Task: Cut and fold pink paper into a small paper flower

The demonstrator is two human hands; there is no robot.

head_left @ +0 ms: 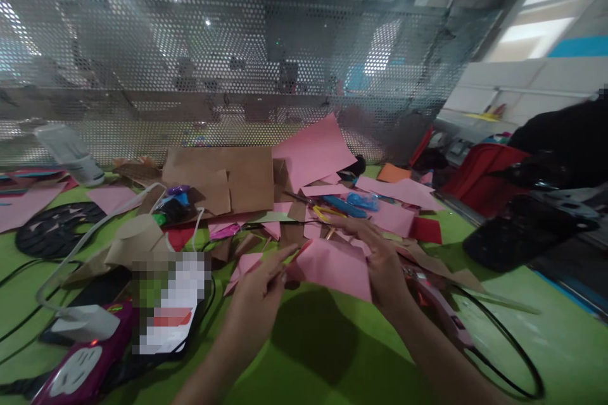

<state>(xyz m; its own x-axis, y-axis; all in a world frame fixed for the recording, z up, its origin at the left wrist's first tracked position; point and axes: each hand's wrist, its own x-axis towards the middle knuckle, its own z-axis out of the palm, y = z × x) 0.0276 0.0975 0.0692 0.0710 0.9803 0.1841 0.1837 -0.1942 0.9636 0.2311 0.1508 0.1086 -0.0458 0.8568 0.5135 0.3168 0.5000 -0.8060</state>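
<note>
Screen: perf. metal panel (237,63) spans the bkgd behind the work area.
Tabletop: green tabletop (323,373), strewn w/ paper offcuts, cables & tools.
Cardboard: brown cardboard (213,168) leans at the back, ctr-L.
Big sheet: lg. pink sheet (316,155) tilts up just R of the cardboard.
Work in hand: sm. pink piece (337,269), ctr., bent & raised over the tabletop, betw. both hands, shadow below.
R hand: right hand (382,259) has hold of the piece's R edge, fingers loosely extended behind its top.
L hand: left hand (261,288), half-curled, index finger pointing to the piece's L edge; can't tell if it grips.
Blue tool: blue-handled item (344,205) lies beyond the R hand.
Scrap: red scrap (427,230), near R.
</note>
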